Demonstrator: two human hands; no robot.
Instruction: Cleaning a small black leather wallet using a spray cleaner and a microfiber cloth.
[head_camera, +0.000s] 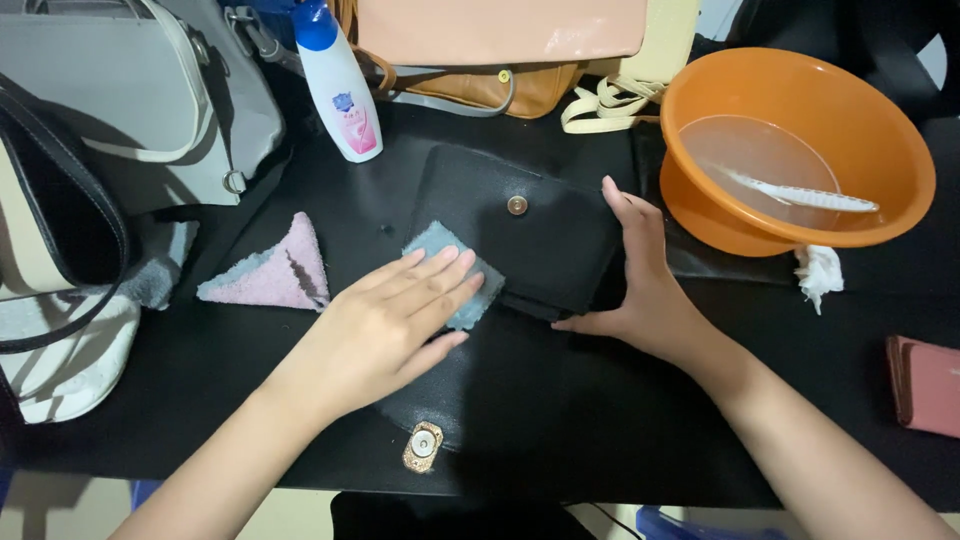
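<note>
A black handbag (545, 235) lies open on the dark table, its flap turned toward me with a gold clasp (423, 447) at the near edge and a round snap (517, 205) on the body. My left hand (395, 320) presses a grey-blue cloth (447, 262) flat against the bag with the fingers spread over it. My right hand (640, 280) rests against the right side of the bag, fingers straight, steadying it.
A pink cloth (275, 270) lies left of the bag. A white bottle with a blue cap (338, 85) stands behind. An orange basin (800, 140) with water and a white brush (800, 192) sits at right. Grey, tan and pink bags crowd the back and left; a reddish wallet (925, 385) lies far right.
</note>
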